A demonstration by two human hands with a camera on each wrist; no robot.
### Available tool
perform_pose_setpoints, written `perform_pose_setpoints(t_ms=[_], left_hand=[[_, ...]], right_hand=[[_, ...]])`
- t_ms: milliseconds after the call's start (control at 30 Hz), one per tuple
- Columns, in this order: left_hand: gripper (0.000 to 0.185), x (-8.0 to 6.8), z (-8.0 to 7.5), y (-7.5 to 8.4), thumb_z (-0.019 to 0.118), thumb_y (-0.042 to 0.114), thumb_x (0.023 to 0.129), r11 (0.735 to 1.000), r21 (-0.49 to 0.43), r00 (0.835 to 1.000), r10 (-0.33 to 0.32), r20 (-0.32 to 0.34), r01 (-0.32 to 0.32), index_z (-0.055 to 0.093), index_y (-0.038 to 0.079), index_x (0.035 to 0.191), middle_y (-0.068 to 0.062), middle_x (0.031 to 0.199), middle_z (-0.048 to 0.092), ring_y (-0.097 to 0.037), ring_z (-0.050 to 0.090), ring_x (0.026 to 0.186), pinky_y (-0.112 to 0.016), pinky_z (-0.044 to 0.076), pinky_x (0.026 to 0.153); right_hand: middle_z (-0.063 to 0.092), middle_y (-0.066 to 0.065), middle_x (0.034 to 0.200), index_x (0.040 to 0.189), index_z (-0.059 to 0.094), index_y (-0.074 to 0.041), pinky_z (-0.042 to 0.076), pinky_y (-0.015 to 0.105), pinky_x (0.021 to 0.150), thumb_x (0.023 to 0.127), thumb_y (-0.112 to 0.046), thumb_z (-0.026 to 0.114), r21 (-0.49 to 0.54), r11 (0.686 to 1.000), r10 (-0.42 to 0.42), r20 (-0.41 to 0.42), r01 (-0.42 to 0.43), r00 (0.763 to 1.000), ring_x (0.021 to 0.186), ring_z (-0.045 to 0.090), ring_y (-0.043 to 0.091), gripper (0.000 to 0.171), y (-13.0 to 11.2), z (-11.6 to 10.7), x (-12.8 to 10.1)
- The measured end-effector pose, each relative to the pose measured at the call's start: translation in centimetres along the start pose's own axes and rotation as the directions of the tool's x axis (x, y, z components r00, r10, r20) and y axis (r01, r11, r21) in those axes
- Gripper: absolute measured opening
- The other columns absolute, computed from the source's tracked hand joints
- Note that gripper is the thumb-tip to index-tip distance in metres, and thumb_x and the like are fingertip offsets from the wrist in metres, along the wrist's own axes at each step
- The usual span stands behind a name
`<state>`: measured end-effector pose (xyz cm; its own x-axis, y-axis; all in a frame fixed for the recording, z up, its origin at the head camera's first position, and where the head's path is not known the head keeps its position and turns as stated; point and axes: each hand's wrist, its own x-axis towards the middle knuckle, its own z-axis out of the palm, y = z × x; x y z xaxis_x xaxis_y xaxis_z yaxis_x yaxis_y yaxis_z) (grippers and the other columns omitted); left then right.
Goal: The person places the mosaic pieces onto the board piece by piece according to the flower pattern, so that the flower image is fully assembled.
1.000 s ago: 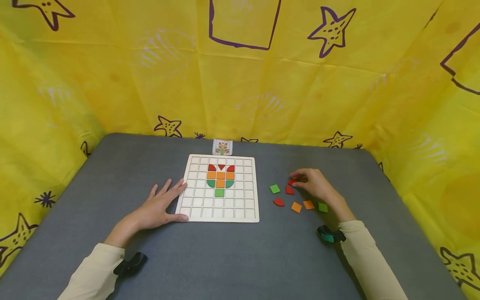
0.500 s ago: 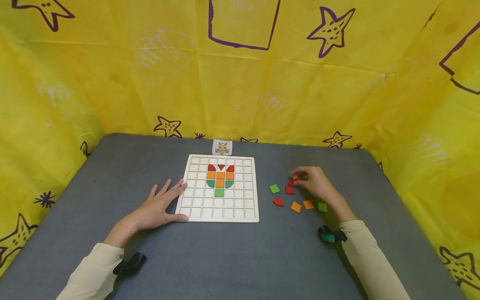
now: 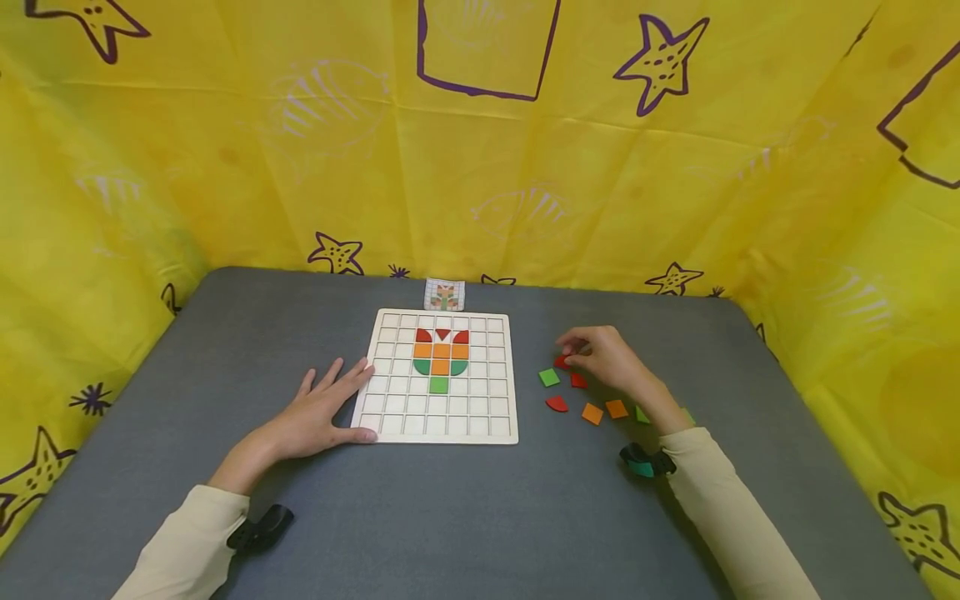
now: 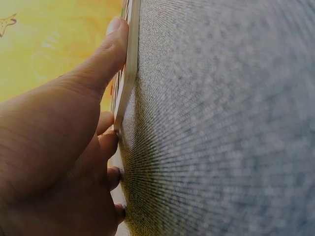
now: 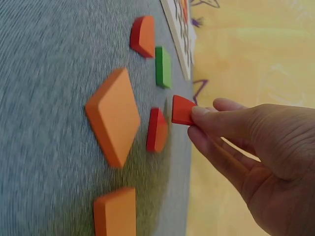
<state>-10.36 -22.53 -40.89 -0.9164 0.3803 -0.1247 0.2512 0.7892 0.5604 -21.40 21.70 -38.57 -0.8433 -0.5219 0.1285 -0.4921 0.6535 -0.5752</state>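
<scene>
- Your right hand (image 3: 609,360) pinches a small red piece (image 5: 183,110) between the thumb and the fingertips (image 5: 201,112). The piece is lifted off the grey worktop (image 3: 465,508), to the right of the wooden board (image 3: 439,377).
- Just under that hand lie the loose pieces: a green square (image 3: 549,377), a red piece (image 3: 578,381) beside it, a red rounded piece (image 3: 557,404), and two orange squares (image 3: 592,413) (image 3: 617,408). Another green piece (image 3: 642,414) peeks out from under your wrist.
- The board has a grid of little square holes. In the upper middle of the grid sits a flower made of red pieces on top, orange squares below them, green pieces under those, and one green square at the bottom.
- Your left hand (image 3: 324,408) lies flat with its fingers spread, on the worktop at the left edge of the board. The thumb (image 4: 106,54) presses against the board's near edge.
- A small picture card (image 3: 445,294) stands just behind the board.
- Yellow cloth (image 3: 225,150) with purple stars hangs around the worktop.
</scene>
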Motion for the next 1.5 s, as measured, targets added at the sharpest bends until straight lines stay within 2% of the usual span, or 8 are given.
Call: perform_pose_setpoints(t_ms=[267,567,1000,1500], left_hand=[[0.103,0.0,0.0,-0.1,0.073,0.059,0.079,1.0,-0.007,1.0,-0.011,0.012,0.011,0.026,0.009,0.156,-0.016,0.162,0.016,-0.048,0.001,0.146,-0.068,-0.007,0.11],[0.104,0.2,0.1,-0.4,0.074,0.058,0.078,1.0,-0.006,1.0,-0.016,0.018,0.016,0.025,0.01,0.156,-0.014,0.163,0.015,-0.047,0.0,0.147,-0.067,-0.009,0.11],[0.104,0.2,0.1,-0.5,0.074,0.059,0.078,1.0,-0.003,1.0,-0.021,0.021,0.021,0.025,0.01,0.156,-0.014,0.163,0.015,-0.047,-0.001,0.147,-0.067,-0.009,0.11],[0.104,0.2,0.2,-0.5,0.075,0.058,0.077,1.0,-0.001,1.0,-0.024,0.019,0.024,0.026,0.01,0.156,-0.015,0.163,0.016,-0.047,-0.001,0.147,-0.066,-0.009,0.111]], right_hand=[[0.071,0.009,0.088,0.104,0.072,0.003,0.057,0.04,0.076,0.082,0.005,0.074,-0.006,0.999,-0.042,0.003,0.042,0.999,0.081,0.066,0.022,0.022,-1.2,0.9,1.0],[0.071,0.007,0.092,0.104,0.073,0.0,0.057,0.034,0.076,0.083,0.005,0.074,0.014,0.997,-0.079,0.049,0.079,0.996,0.084,0.065,0.02,0.022,-2.3,2.0,1.8],[0.071,0.006,0.089,0.103,0.073,0.0,0.057,0.032,0.076,0.082,0.001,0.076,0.052,0.995,-0.086,0.069,0.083,0.994,0.082,0.064,0.017,0.021,-4.4,3.6,3.2],[0.071,0.004,0.09,0.105,0.073,-0.001,0.055,0.028,0.076,0.083,0.003,0.074,0.125,0.979,-0.175,0.106,0.161,0.979,0.084,0.063,0.013,0.022,-7.0,6.4,4.7]])
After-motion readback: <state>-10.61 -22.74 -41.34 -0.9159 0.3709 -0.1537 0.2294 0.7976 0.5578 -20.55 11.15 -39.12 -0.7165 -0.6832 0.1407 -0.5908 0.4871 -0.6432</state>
